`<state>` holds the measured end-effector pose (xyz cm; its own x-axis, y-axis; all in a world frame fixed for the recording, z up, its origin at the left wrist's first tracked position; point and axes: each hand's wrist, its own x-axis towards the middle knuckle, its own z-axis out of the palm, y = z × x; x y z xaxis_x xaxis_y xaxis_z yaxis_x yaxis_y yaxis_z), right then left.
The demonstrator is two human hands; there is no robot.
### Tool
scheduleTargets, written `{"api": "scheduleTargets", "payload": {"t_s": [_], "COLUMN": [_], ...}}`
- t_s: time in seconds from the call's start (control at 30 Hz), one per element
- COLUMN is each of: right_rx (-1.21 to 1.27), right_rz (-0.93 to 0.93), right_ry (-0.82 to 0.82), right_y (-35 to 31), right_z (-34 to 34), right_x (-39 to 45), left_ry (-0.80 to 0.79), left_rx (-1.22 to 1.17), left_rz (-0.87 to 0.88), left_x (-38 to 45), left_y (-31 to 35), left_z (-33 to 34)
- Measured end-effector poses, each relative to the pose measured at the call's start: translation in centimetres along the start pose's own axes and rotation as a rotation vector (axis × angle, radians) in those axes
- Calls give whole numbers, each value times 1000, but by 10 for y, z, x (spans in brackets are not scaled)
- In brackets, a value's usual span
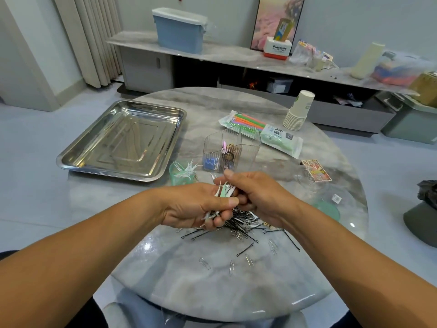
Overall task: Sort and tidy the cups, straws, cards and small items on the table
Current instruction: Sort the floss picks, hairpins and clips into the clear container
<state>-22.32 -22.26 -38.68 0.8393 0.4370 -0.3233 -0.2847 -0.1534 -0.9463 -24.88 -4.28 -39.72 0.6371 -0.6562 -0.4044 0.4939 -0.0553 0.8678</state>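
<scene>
floss picks (223,190) pinched in both hands, left (198,204) and right (255,197); "panasonic" box (277,49) behind.

Tray (78,159) left of organizer (246,150)

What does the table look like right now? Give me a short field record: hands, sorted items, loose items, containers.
left hand: left hand grips a bunch of white floss picks
right hand: right hand pinches picks from that bunch
loose pile: black hairpins and paper clips on the table
green cup: green cup already holds picks
clear organizer: clear organizer holds a few small items
steel tray: steel tray empty
other: paper cups stacked, straw packet, card box
</scene>
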Motion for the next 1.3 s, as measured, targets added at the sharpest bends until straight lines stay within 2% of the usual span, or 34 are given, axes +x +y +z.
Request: {"api": "scheduleTargets", "payload": {"t_s": [0.2, 0.33, 0.53, 0.7, 0.8, 0.9, 0.97, 1.1, 1.3], "right_rx": [159, 143, 60, 35, 143, 193, 143, 1, -56], "right_rz": [104, 132, 85, 19, 30, 54, 52, -28, -155], "right_ry": [-96, -165, -60, 110, 10, -102, -92, -17, 30], "right_y": [-6, -4, 6, 10, 6, -2, -4, 0, 6], "right_z": [1, 0, 7, 12, 10, 5, 4, 7, 13], "right_x": [-2, -5, -3, 1, -1, -4, -5, -4, -6], "left_ry": [58, 30, 91, 169, 187, 182, 136, 40, 43], "left_rx": [69, 138, 275, 130, 102, -44, -83, 5, 102], "left_rz": [58, 93, 70, 75, 65, 107, 120, 148, 197], "left_x": [1, 2, 7, 14, 17, 18, 17, 17, 15], "left_y": [-1, -2, -6, -9, -9, -10, -11, -12, -14], "left_z": [-1, -1, 2, 2, 0, -4, -6, -5, 0]}}
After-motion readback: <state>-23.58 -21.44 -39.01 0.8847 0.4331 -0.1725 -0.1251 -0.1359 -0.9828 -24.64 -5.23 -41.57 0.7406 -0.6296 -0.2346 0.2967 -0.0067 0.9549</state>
